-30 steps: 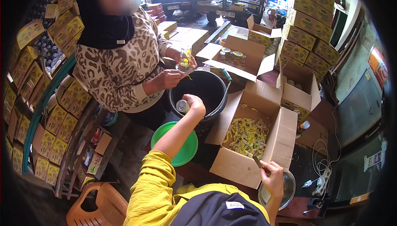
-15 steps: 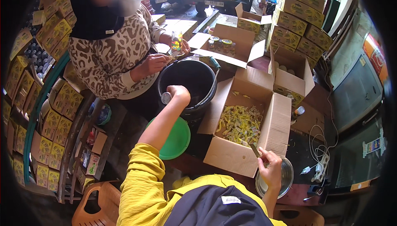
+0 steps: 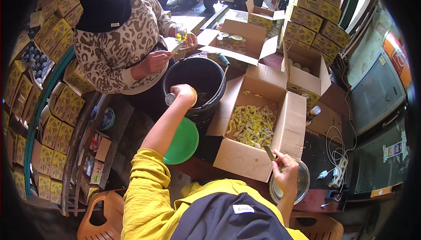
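By the steel bowl (image 3: 301, 189), the right hand (image 3: 287, 172) pinches a flat tool (image 3: 269, 152), best kept steady near the carton (image 3: 239, 159); farther off, the left hand (image 3: 184, 94) grasps a jar (image 3: 169, 99) at the bucket (image 3: 204, 113), where a firm grip helps.

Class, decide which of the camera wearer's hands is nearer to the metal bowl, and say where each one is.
Right. The right hand overlaps the metal bowl in this view; the left hand is at the black bucket, farther forward and left of the bowl.
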### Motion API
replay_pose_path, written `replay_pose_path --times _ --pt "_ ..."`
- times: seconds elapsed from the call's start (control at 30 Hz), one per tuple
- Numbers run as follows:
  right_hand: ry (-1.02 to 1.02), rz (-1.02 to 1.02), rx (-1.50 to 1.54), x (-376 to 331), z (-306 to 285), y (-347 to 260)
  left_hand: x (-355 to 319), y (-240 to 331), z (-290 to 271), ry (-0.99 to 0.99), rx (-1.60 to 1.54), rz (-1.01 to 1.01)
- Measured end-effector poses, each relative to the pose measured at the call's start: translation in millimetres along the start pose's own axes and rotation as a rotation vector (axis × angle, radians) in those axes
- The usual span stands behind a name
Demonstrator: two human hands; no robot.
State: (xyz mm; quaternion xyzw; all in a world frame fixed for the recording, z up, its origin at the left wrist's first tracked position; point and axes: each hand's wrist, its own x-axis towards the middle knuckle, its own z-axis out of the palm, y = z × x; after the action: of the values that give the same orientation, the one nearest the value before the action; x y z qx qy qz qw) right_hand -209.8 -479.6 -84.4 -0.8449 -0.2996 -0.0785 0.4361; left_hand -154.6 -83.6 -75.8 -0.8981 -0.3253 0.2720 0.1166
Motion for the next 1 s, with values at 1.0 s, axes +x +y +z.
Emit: replay_pose_path --times 1.0 --pt "0.501 0.236 0.627 -89.9 -43.2 44.8 -49.2 14.7 22.6 0.070 -0.096 -0.081"
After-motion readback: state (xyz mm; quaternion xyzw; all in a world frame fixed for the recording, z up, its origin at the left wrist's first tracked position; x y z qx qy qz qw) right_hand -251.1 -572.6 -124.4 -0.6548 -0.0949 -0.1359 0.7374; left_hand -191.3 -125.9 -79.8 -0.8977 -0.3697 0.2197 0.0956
